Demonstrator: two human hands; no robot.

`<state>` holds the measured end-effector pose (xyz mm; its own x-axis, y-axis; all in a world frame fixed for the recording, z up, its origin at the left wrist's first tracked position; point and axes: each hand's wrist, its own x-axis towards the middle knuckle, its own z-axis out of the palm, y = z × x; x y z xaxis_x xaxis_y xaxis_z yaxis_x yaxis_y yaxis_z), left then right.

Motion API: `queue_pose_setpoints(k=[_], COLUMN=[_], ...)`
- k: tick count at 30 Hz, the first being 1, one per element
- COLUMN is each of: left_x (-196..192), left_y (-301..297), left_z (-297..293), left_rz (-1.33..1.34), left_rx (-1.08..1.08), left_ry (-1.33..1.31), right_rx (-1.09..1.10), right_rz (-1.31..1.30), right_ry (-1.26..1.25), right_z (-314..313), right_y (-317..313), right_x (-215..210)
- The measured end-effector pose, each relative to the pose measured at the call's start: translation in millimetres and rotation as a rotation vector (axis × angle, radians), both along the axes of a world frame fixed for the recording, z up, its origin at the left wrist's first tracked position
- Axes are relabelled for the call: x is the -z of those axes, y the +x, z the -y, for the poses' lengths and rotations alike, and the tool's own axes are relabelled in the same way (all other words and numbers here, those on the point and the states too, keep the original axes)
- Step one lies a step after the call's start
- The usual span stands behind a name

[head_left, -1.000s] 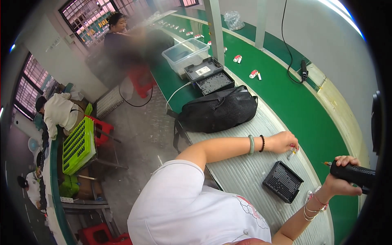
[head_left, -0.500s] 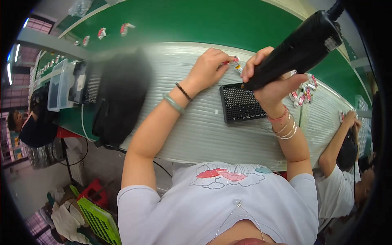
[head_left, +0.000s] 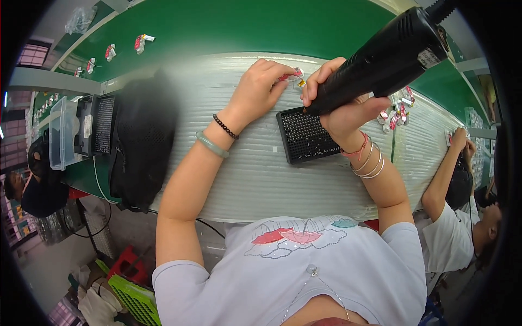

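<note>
My right hand (head_left: 342,111) is closed around a black corded electric screwdriver (head_left: 375,62), held slanting over the table. Its brass-coloured tip points down at the far edge of a black tray (head_left: 284,142) with a grid of small holes, and pale bits lie near the tray's front side. Left of the tray, my left hand (head_left: 258,87) pinches a small red-and-white part (head_left: 293,73) with a yellow bit on it between thumb and fingers. Whether the screwdriver tip touches the tray I cannot tell.
Several similar red-and-white parts (head_left: 398,117) lie heaped at right. More sit on the green surface (head_left: 228,27) beyond. A black bag (head_left: 144,146) and a clear bin (head_left: 64,133) stand at left. A co-worker's arm (head_left: 443,174) reaches in at right.
The whole view has shifted, so most things appear further left. Both hands keep their holds, and the screwdriver tip stays over the tray's far edge.
</note>
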<state>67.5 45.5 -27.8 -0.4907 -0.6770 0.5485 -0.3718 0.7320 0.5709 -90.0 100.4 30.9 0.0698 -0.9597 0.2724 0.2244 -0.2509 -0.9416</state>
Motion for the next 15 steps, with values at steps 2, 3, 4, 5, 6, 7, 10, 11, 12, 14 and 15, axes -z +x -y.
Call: queue_pose_setpoints(k=[2, 3, 4, 5, 6, 7, 10, 11, 12, 14, 15], left_x=[-0.5, -1.1, -1.4, -1.6, -2.1, -2.7, -3.2, -2.5, -3.2, -4.0, -4.3], left_y=[-0.5, -0.9, -1.3, -1.7, -2.0, -2.3, -1.6, -0.8, -0.8, -1.1, -1.3], left_z=[-0.9, -1.3, -2.1, -3.0, -3.5, -3.5, -2.5, -1.4, -1.4, -3.7, -3.9], left_rz=[-0.014, -0.028, -0.029, -0.043, -0.057, -0.059, -0.058, -0.039, -0.019, -0.03, -0.041], left_rx=[-0.002, -0.005, -0.004, -0.004, -0.005, -0.006, -0.008, -0.009, -0.008, -0.006, -0.005], left_ry=[0.003, 0.004, 0.003, 0.043, 0.084, 0.083, 0.074, 0.049, 0.024, 0.046, 0.069], right_rx=[0.003, 0.005, 0.007, 0.028, 0.046, 0.046, 0.048, 0.046, 0.045, 0.05, 0.054], right_rz=[0.002, 0.005, 0.004, 0.025, 0.047, 0.045, 0.055, 0.029, 0.003, -0.019, -0.043], right_ry=[0.003, 0.005, 0.004, -0.001, -0.005, -0.006, -0.01, -0.008, -0.006, -0.001, 0.005], right_z=[-1.4, -1.5, -1.1, -0.6, 0.0, 0.3, 0.4, -0.1, -1.3, -3.7, -3.5], right_y=[1.2, 1.9, 2.6, 3.3, 3.7, 3.8, 4.2, 4.4, 4.3, 5.9, 6.3], right_x=[0.6, 0.9, 3.0, 6.3, 8.3, 8.8, 8.7, 7.8, 6.5, 4.8, 4.5])
